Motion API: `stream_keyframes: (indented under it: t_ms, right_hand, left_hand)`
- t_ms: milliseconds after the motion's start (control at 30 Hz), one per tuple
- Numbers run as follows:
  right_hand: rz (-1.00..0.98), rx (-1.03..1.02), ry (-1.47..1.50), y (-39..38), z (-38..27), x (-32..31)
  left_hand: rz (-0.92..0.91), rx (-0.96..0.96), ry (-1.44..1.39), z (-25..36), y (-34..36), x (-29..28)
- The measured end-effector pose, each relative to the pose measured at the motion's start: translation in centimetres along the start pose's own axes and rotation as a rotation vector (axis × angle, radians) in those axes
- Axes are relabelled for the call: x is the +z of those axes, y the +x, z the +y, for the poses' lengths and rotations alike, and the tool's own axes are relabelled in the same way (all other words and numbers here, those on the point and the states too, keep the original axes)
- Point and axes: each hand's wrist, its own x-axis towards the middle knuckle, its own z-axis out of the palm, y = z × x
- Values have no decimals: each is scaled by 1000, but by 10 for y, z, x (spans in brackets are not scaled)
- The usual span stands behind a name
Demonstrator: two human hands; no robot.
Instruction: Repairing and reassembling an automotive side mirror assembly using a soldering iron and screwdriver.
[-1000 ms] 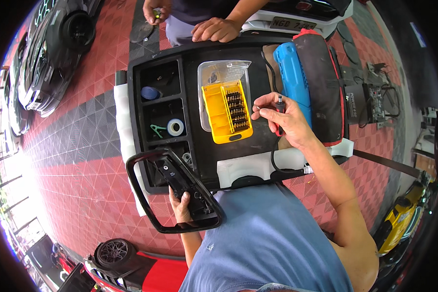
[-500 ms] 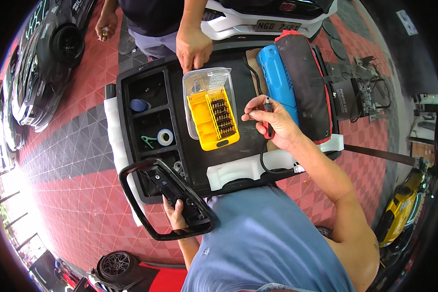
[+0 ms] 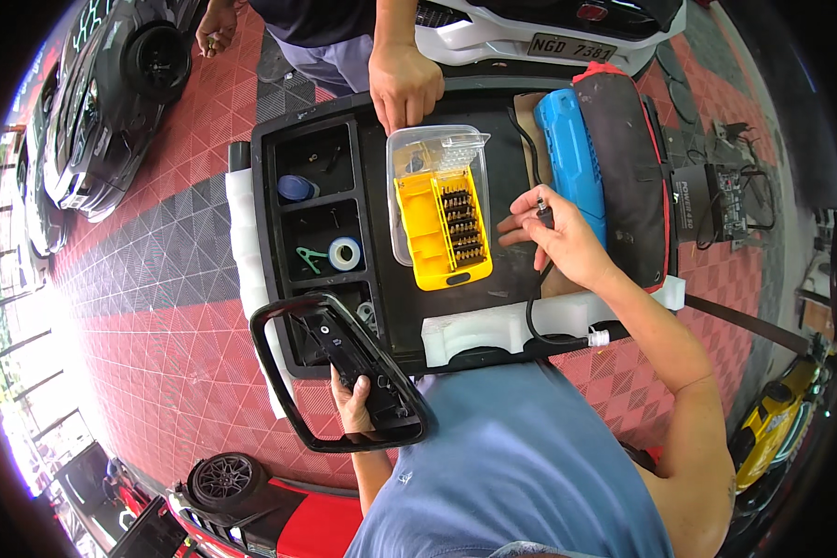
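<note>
My left hand point(image 3: 352, 402) grips a black open frame point(image 3: 293, 432) with a dark molded piece across it, like a mirror housing, tilted over the tray's near left corner. A slim screwdriver point(image 3: 544, 214) sits in my right hand point(image 3: 575, 244), its dark shaft and metal tip showing between the fingers while the handle is hidden in the palm. Left of that hand stands a yellow bit case point(image 3: 420, 219) with rows of dark bits, in front of a clear plastic lid point(image 3: 400, 163). Another person's hand point(image 3: 405, 86) reaches to the lid's far edge.
A black tray-like work surface point(image 3: 372, 177) has side compartments holding a tape roll point(image 3: 344, 253), a green clamp point(image 3: 311, 259) and a blue round item point(image 3: 297, 188). Right lie a blue tool case point(image 3: 567, 139), a dark bag point(image 3: 628, 177) and a black cable point(image 3: 532, 316). White foam point(image 3: 474, 335) lines the near edge.
The whole view has shifted, so the scene sits further right. My right hand's fingers have spread, and the screwdriver's red handle no longer shows. My left hand keeps hold of the black frame.
</note>
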Motion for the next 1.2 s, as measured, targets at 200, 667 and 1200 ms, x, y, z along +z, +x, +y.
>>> stream_keyframes:
  t_ms: [200, 667, 1200]
  right_hand:
    - [-202, 70, -426, 10, -2, -14]
    - [-127, 54, -344, 10, -19, -14]
    - [-228, -147, -376, 19, -70, 12]
  left_hand:
    - [36, 1, 28, 0, -2, -5]
    - [70, 2, 27, -2, -4, -4]
    - [45, -68, -78, 2, -6, -4]
